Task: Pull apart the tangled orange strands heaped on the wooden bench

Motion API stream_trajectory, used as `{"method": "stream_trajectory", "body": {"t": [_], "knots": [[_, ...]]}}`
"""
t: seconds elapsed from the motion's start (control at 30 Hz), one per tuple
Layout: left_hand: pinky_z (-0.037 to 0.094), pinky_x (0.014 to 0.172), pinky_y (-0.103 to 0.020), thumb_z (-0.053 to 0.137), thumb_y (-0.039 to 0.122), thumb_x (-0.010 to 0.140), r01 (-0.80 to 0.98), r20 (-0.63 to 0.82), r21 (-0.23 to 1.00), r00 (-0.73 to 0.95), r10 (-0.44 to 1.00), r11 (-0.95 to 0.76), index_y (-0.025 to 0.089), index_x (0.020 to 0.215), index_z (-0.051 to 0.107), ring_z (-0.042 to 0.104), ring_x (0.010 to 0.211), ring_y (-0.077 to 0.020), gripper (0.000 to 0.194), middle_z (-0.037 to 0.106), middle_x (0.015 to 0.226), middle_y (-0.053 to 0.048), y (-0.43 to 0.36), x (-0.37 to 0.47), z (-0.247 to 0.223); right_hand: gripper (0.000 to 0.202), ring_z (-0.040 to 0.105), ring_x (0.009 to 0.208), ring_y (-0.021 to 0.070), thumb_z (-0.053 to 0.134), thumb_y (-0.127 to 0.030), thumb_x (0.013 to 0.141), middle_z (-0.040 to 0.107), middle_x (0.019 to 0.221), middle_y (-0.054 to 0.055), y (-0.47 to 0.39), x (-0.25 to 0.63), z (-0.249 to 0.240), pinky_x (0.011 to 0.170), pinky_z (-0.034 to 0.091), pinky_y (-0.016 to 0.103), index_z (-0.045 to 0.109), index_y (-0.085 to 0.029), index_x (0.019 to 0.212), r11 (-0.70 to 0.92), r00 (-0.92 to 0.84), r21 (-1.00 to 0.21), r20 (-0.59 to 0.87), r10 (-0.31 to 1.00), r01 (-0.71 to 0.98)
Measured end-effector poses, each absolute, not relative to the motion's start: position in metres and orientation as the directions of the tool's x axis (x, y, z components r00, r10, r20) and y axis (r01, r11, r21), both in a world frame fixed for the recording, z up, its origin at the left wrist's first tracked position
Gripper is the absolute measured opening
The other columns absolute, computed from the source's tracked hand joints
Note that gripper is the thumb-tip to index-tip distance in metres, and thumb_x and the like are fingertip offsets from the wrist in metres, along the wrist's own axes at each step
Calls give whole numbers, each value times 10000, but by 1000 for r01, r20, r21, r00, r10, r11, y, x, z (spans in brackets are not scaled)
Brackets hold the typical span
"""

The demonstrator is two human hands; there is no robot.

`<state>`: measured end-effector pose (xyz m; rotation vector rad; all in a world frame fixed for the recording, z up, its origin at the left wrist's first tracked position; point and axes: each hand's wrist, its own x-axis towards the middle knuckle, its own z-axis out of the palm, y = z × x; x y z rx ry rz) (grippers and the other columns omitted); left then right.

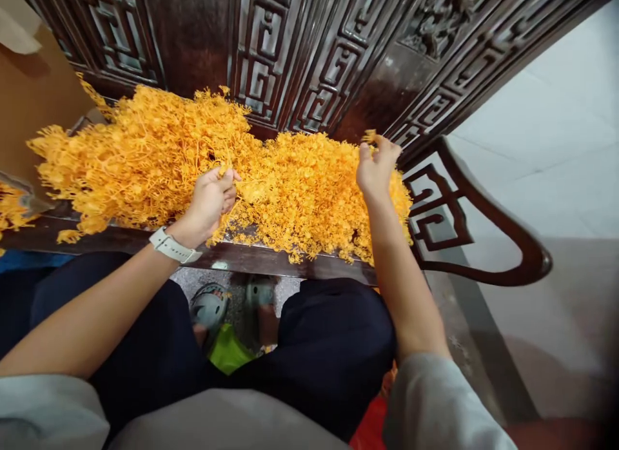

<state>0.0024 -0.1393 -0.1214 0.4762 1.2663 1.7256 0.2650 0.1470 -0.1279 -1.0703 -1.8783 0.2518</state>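
Two joined heaps of orange-yellow artificial sprigs lie on a dark wooden bench, the left heap (145, 153) with longer stems and the right heap (304, 192) made of small pieces. Over the place where the heaps meet, my left hand (213, 198), with a pale watch on the wrist, is closed on an orange sprig (225, 171). My right hand (378, 166) is above the right end of the right heap, its thumb and fingers pinching a small orange piece (369, 136).
The carved bench back (309, 57) rises behind the heaps, and a curved armrest (493, 244) stands at the right. A cardboard box (43, 89) is at the left. Below are my knees, grey shoes (210, 306) and a green item (229, 351).
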Motion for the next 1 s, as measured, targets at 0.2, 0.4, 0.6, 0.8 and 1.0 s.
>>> {"method": "stream_trajectory", "body": {"t": [0.2, 0.4, 0.6, 0.8, 1.0], "knots": [[455, 554, -206, 833, 236, 852, -524, -87, 817, -523, 848, -240, 195, 850, 551, 554, 599, -98, 285, 583, 709, 17, -137, 9, -125, 722, 640, 729, 212, 409, -855, 951, 674, 821, 101, 41, 197, -100, 684, 567, 390, 697, -195, 998, 234, -519, -908, 22, 855, 347], [549, 840, -256, 951, 192, 660, -491, -35, 843, -456, 889, -219, 155, 798, 625, 687, 870, -140, 356, 722, 920, -47, -133, 26, -136, 622, 590, 730, 180, 706, -835, 806, 617, 857, 36, -20, 149, -113, 571, 505, 324, 610, -248, 988, -109, -717, -989, -148, 681, 101], [204, 454, -194, 796, 220, 651, -564, -231, 826, -329, 916, 6, 177, 875, 612, 299, 455, -38, 292, 577, 664, 40, -137, 34, -134, 603, 373, 653, 121, 644, -808, 863, 391, 697, -48, -22, 136, -124, 579, 353, 292, 486, -239, 741, 165, -684, -986, 137, 716, -25], [198, 469, -203, 855, 405, 785, -285, -111, 958, -312, 943, 19, 175, 709, 546, 298, 497, -54, 392, 412, 580, 57, -135, 42, -131, 657, 330, 605, 100, 647, -828, 855, 368, 646, -59, -5, 135, -129, 578, 312, 290, 432, -236, 668, 312, -668, -949, 257, 698, -39], [201, 454, -193, 865, 411, 804, -316, -55, 947, -335, 941, -57, 174, 698, 543, 296, 485, -46, 414, 377, 570, 66, -137, 41, -119, 666, 260, 468, 70, 676, -857, 809, 282, 599, -102, 53, 151, -137, 442, 234, 244, 384, -263, 735, 130, -510, -990, 90, 855, 44]]}}
